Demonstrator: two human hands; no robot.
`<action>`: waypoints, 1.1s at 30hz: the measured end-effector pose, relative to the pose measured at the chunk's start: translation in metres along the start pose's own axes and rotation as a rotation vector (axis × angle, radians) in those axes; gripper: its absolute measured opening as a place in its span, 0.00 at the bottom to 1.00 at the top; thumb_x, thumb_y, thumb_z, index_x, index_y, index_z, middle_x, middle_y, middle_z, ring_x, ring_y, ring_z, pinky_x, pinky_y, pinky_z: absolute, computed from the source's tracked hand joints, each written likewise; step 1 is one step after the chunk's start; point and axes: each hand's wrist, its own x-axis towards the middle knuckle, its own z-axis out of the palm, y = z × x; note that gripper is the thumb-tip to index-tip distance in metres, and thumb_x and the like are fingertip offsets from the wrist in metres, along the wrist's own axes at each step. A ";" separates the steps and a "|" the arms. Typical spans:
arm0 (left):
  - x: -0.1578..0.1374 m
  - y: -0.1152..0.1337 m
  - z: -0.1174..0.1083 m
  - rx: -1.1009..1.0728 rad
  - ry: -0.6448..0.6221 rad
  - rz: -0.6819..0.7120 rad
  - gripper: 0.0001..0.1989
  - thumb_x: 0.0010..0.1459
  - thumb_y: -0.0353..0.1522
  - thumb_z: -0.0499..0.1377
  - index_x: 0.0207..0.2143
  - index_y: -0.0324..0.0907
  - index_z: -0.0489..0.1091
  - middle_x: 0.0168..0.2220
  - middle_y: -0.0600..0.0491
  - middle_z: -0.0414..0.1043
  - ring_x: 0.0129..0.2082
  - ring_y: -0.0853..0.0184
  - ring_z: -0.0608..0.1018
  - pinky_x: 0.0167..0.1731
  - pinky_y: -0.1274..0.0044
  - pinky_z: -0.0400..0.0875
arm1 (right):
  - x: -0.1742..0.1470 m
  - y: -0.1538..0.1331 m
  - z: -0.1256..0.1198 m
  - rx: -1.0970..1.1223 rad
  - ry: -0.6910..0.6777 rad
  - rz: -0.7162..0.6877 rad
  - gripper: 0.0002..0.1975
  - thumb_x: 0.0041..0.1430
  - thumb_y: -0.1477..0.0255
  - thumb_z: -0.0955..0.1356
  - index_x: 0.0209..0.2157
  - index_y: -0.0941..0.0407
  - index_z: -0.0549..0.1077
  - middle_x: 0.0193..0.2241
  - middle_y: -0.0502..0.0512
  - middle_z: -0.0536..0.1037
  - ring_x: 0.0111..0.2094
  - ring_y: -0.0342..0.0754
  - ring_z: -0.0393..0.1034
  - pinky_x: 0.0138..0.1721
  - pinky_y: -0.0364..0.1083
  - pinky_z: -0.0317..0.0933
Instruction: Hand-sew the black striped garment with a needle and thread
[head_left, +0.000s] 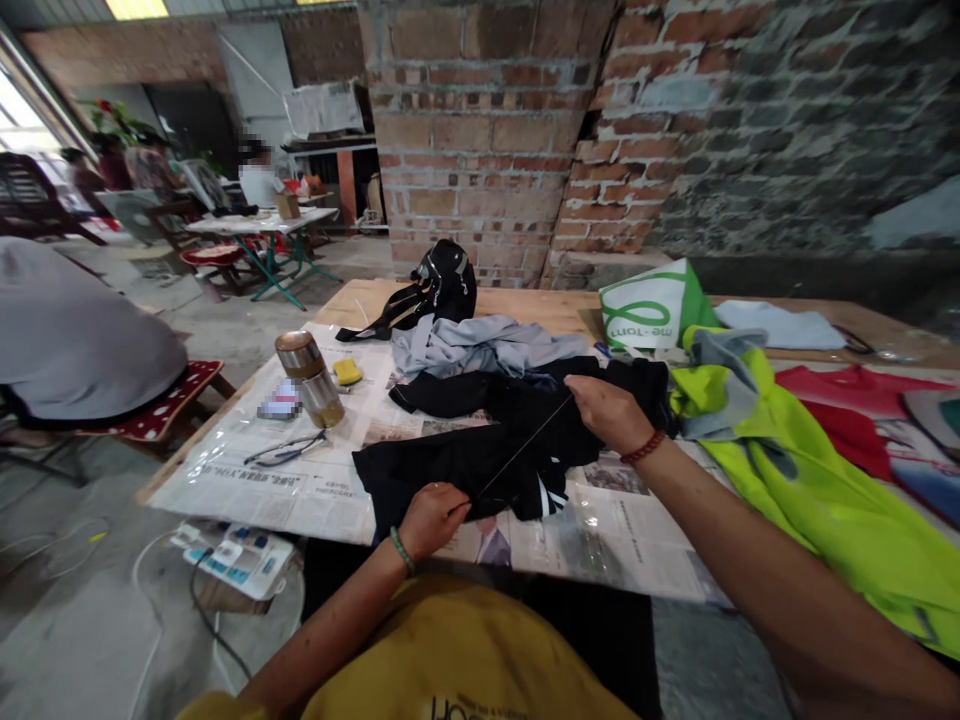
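A black garment (pixel 480 440) with white stripes near one end lies spread across the newspaper-covered table. At its near edge my left hand (pixel 435 517), with a green bead bracelet, is closed on the cloth. Up and to the right, my right hand (pixel 606 410), wearing a dark red bracelet, is raised above the garment with its fingers pinched. A thin pale thread (pixel 529 440) runs taut between the cloth by my left hand and the fingertips of my right. Whether a needle sits in that pinch is too small to tell.
Behind the garment lie grey cloth (pixel 487 345) and a black bag (pixel 446 285). To the left stand a flask (pixel 309 380), a yellow sponge (pixel 347 372) and eyeglasses (pixel 289 450). A neon-yellow garment (pixel 795 480) covers the right side. A power strip (pixel 240 560) hangs below; a seated person (pixel 82 330) is at left.
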 end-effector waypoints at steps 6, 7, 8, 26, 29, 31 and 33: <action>-0.002 -0.002 0.001 -0.011 0.014 0.002 0.07 0.57 0.30 0.55 0.30 0.41 0.73 0.27 0.52 0.74 0.30 0.68 0.74 0.33 0.77 0.67 | -0.002 -0.027 0.005 0.104 -0.026 0.058 0.11 0.61 0.75 0.58 0.41 0.57 0.70 0.37 0.58 0.77 0.38 0.46 0.73 0.42 0.45 0.68; -0.002 -0.003 0.001 -0.018 0.032 -0.001 0.07 0.57 0.30 0.55 0.31 0.41 0.73 0.27 0.52 0.74 0.30 0.68 0.74 0.34 0.77 0.67 | -0.003 -0.037 0.007 0.161 -0.050 0.083 0.11 0.61 0.74 0.58 0.41 0.57 0.70 0.36 0.58 0.77 0.38 0.46 0.73 0.41 0.44 0.68; -0.002 -0.004 0.001 -0.025 0.054 -0.007 0.07 0.57 0.30 0.55 0.31 0.41 0.73 0.27 0.52 0.74 0.31 0.68 0.74 0.34 0.76 0.67 | -0.005 -0.049 0.010 0.228 -0.081 0.112 0.11 0.61 0.74 0.58 0.40 0.57 0.70 0.35 0.57 0.77 0.37 0.46 0.73 0.40 0.44 0.68; 0.009 -0.016 -0.033 0.334 -0.196 -0.176 0.13 0.50 0.25 0.53 0.35 0.43 0.74 0.31 0.50 0.75 0.35 0.62 0.74 0.38 0.70 0.64 | -0.071 -0.121 0.076 0.893 -0.153 0.909 0.10 0.56 0.67 0.61 0.35 0.56 0.71 0.21 0.48 0.73 0.20 0.41 0.68 0.25 0.41 0.63; 0.016 -0.021 -0.048 0.310 -0.306 -0.222 0.16 0.49 0.24 0.51 0.37 0.45 0.74 0.35 0.52 0.76 0.37 0.63 0.75 0.40 0.71 0.66 | -0.073 -0.116 0.076 0.876 -0.151 0.917 0.10 0.56 0.67 0.61 0.36 0.55 0.71 0.22 0.49 0.73 0.21 0.41 0.68 0.26 0.41 0.63; 0.016 -0.029 -0.059 0.255 -0.374 -0.241 0.19 0.47 0.24 0.50 0.39 0.45 0.74 0.39 0.54 0.76 0.40 0.64 0.75 0.42 0.73 0.67 | -0.073 -0.118 0.074 0.867 -0.161 0.897 0.10 0.56 0.68 0.61 0.36 0.55 0.71 0.22 0.49 0.74 0.21 0.41 0.68 0.26 0.41 0.63; 0.012 -0.042 -0.072 0.192 -0.427 -0.250 0.22 0.45 0.23 0.49 0.40 0.45 0.73 0.41 0.56 0.76 0.42 0.67 0.75 0.44 0.77 0.68 | -0.072 -0.120 0.071 0.848 -0.171 0.877 0.10 0.56 0.69 0.61 0.36 0.55 0.71 0.21 0.49 0.74 0.21 0.41 0.68 0.27 0.41 0.63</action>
